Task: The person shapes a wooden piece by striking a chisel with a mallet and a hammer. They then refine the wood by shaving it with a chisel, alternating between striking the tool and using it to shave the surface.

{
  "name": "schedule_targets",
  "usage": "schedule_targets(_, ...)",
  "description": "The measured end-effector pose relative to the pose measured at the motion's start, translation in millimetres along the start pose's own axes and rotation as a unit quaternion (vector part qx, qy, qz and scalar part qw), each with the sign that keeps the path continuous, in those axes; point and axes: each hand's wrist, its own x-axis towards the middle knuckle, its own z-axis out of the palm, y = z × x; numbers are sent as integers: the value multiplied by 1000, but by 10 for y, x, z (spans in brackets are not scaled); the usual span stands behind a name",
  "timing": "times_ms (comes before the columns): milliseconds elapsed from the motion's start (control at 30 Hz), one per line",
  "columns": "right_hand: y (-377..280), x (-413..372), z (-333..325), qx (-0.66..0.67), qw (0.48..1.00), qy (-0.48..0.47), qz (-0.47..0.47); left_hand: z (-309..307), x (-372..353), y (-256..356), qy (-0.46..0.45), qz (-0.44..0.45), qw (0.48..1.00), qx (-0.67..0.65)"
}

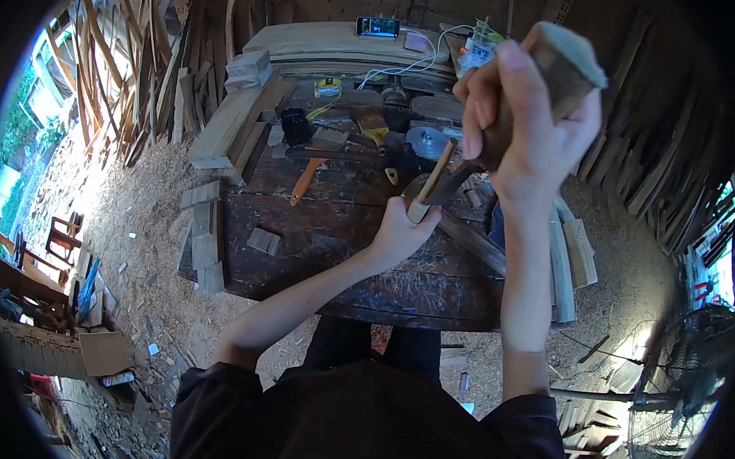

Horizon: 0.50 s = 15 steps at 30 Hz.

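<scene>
My right hand [528, 130], raised close to the camera, is closed around the thick wooden handle [562, 64] of a bladed tool. Its dark flat blade [453, 184] slants down and left from the fist. Lower down, over the worktable [334, 253], my left hand [402, 233] grips a slim wooden stick [438, 173] near its pale lower end, with the thumb up. Blade and stick lie side by side at my left fingertips and overlap in this view.
On the worktable lie an orange-handled tool [306, 182], a paintbrush [370, 125], a tape measure [328, 88], a metal disc [427, 142] and a small wood block [264, 240]. A phone [378, 27] stands at the back. Stacked boards [233, 125] line the left edge; a fan [675, 407] stands right.
</scene>
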Motion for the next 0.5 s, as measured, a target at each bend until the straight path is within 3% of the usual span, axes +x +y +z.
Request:
schedule_targets(67, -167, 81, 29, 32, 999, -9, -15, 30, 10, 129, 13, 91, 995, -35)
schedule_targets(100, -178, 131, -34, 45, 997, -61, -29, 4, -10, 85, 13, 86, 996, -35)
schedule_targets(167, 49, -74, 75, -106, 994, -5, -15, -68, -11, -22, -19, 0, 1000, 18)
schedule_targets(200, 48, -57, 56, -106, 994, -6, -20, -62, 14, -54, -19, 5, 1000, 18)
schedule_targets(300, -42, 18, -13, -34, 999, -30, 13, -27, 12, -56, 4, 19, 999, 26)
schedule_targets(367, -142, 119, -91, 58, 991, -108, -48, -13, 12, 79, 15, 109, 994, 26)
schedule_targets(400, -168, 46, -34, 41, 996, -71, -42, -23, -11, 19, 17, 104, 994, 26)
schedule_targets(433, -8, -105, 162, -56, 995, 77, -36, -33, -4, -64, 14, 67, 997, 33)
schedule_targets(500, 84, -82, -24, -12, 1000, -3, -26, -31, 41, -39, 12, 40, 998, 40)
